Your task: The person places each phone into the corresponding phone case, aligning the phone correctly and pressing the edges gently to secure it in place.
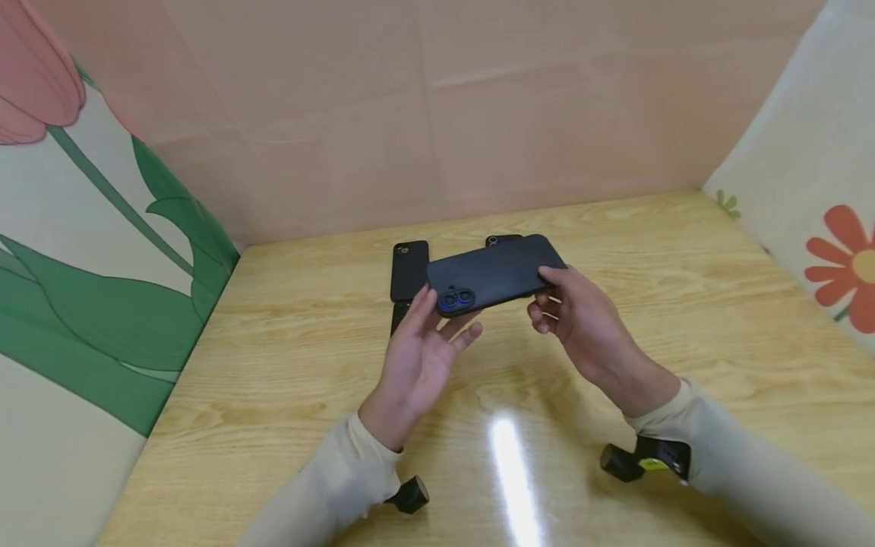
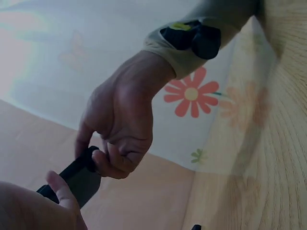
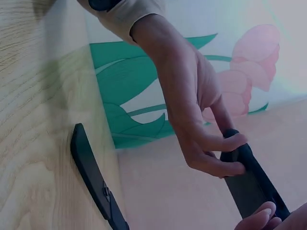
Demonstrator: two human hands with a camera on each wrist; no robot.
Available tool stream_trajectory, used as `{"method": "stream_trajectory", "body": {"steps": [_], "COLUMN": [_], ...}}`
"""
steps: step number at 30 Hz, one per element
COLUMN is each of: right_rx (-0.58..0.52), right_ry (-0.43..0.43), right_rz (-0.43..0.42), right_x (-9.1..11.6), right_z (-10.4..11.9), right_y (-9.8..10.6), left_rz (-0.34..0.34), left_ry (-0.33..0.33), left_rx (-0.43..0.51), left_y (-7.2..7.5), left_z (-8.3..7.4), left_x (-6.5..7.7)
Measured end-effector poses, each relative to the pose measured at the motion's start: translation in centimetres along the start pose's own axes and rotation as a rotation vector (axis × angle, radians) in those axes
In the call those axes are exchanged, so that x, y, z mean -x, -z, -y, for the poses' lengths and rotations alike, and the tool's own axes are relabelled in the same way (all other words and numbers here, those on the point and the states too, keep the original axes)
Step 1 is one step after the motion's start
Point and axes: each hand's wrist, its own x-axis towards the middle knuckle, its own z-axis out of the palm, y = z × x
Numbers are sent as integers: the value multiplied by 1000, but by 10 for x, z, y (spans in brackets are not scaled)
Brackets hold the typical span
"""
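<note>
A dark smartphone (image 1: 492, 272) with two blue-ringed camera lenses is held above the table, its back toward the head camera. My left hand (image 1: 420, 368) grips its left end by the lenses, with the thumb at the edge and other fingers beneath. At the other end, my right hand (image 1: 595, 330) pinches the phone, thumb on the back face and fingers below. The right wrist view shows the phone (image 3: 249, 187) slanting between the left hand (image 3: 184, 100) and the right fingertips (image 3: 261, 215). Its screen side is hidden from the head view.
On the wooden table (image 1: 294, 365) a black phone (image 1: 409, 273) lies behind the left hand. Another dark phone (image 1: 399, 313) touches its near end, partly covered. A third (image 1: 503, 240) shows behind the held phone. Pink cloth (image 1: 437, 114) stands along the back, with printed panels at both sides.
</note>
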Motion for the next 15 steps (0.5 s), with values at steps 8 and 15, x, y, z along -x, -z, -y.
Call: {"method": "stream_trajectory", "body": {"steps": [8, 15], "right_rx": [-42, 142], "right_ry": [-14, -14], "right_rz": [92, 57], "right_x": [4, 8], "right_z": [-17, -28], "right_y": [-13, -20], "left_rz": [25, 45], "left_ry": [14, 27], "left_rx": [-100, -214], "left_y": [-5, -4], "left_z": [10, 16], "left_x": [3, 5]}}
